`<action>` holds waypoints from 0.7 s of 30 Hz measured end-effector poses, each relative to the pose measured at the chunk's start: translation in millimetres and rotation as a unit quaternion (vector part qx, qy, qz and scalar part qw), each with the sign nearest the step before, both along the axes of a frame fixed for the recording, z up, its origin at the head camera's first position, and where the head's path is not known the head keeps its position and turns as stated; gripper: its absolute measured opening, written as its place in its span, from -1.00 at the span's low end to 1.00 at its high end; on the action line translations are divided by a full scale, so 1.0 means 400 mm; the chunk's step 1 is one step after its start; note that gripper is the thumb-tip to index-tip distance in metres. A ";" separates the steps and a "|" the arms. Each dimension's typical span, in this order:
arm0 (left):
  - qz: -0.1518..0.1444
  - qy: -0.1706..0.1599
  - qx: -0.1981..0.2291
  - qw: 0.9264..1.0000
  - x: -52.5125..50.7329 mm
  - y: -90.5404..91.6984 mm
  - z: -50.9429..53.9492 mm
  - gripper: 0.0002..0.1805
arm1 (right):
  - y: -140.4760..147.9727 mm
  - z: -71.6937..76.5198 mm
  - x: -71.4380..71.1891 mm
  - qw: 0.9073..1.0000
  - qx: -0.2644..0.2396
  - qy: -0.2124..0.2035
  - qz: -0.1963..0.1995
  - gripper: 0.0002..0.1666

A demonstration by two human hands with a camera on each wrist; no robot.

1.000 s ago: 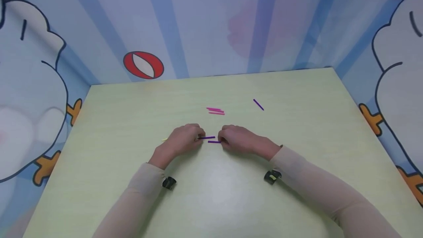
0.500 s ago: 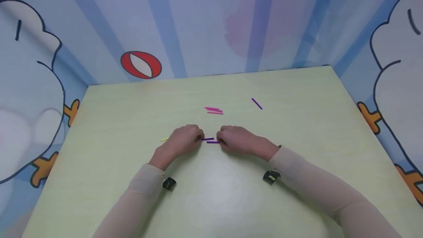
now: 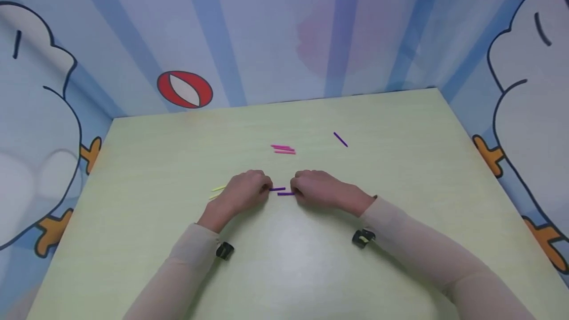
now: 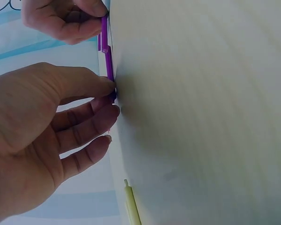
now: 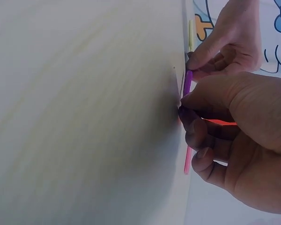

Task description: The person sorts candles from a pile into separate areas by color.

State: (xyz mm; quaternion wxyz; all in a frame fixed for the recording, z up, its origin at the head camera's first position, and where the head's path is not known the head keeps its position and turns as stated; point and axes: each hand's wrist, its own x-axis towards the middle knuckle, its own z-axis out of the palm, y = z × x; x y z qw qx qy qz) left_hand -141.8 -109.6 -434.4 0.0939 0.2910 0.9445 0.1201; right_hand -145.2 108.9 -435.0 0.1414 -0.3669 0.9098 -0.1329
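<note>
My left hand (image 3: 243, 192) pinches one end of a purple stick (image 3: 277, 189) low over the table. Opposite it, my right hand (image 3: 321, 189) pinches a second purple stick (image 3: 285, 194). The free ends of both sticks overlap side by side, the right one slightly nearer to me. In the left wrist view, the left thumb and a fingertip grip the purple stick (image 4: 109, 63) at the table surface, the other fingers loosely bent. The right wrist view shows the right thumb and finger on the other purple stick (image 5: 188, 83); their exact contact with the table is unclear.
Several pink sticks (image 3: 283, 152) lie beyond the hands on the pale green table (image 3: 293, 270). Another purple stick (image 3: 340, 139) lies at the back right. Yellow sticks (image 3: 219, 188) stick out beside the left hand. A patterned backdrop (image 3: 275, 33) stands behind the table.
The head view has shifted slightly. My left hand has moved a little away from the right, drawing its purple stick left, and more of the yellow sticks shows.
</note>
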 end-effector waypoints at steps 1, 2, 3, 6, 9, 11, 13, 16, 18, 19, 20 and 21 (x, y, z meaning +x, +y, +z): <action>-0.001 -0.001 0.001 1.000 0.000 0.000 -0.001 -0.85 | 0.007 0.001 0.002 1.000 0.002 -0.003 -0.004 -0.89; -0.001 -0.002 0.003 1.000 0.000 0.000 -0.003 -0.85 | 0.014 0.002 0.003 1.000 0.003 -0.005 -0.008 -0.89; 0.000 -0.004 0.004 1.000 0.000 0.000 -0.004 -0.85 | 0.023 0.004 0.004 1.000 0.002 -0.006 -0.013 -0.89; 0.005 -0.008 0.009 1.000 0.001 -0.002 -0.004 -0.85 | 0.050 0.008 0.007 1.000 -0.002 -0.002 -0.023 -0.89; 0.008 -0.011 0.012 1.000 0.000 -0.007 -0.004 -0.84 | 0.076 0.009 0.007 0.999 -0.007 0.003 -0.031 -0.89; 0.006 -0.012 0.013 1.000 0.000 -0.009 -0.004 -0.84 | 0.092 0.008 0.008 0.999 -0.006 0.004 -0.037 -0.88; 0.004 -0.013 0.015 1.000 -0.002 -0.009 -0.007 -0.84 | 0.107 0.008 0.009 0.999 -0.003 0.004 -0.044 -0.88; 0.004 -0.017 0.016 1.000 -0.003 -0.009 -0.011 -0.84 | 0.129 0.010 0.012 0.999 -0.005 0.009 -0.048 -0.89; 0.005 -0.020 0.019 1.000 -0.003 -0.008 -0.012 -0.85 | 0.143 0.012 0.016 0.999 -0.005 0.010 -0.052 -0.90; 0.006 -0.020 0.020 1.000 -0.002 -0.008 -0.011 -0.85 | 0.149 0.013 0.018 0.998 -0.004 0.009 -0.054 -0.90; 0.006 -0.020 0.021 1.000 -0.002 -0.008 -0.011 -0.85 | 0.155 0.013 0.021 0.998 -0.004 0.008 -0.056 -0.91; 0.006 -0.020 0.023 1.000 -0.001 -0.008 -0.010 -0.86 | 0.162 0.014 0.023 0.998 -0.002 0.007 -0.059 -0.90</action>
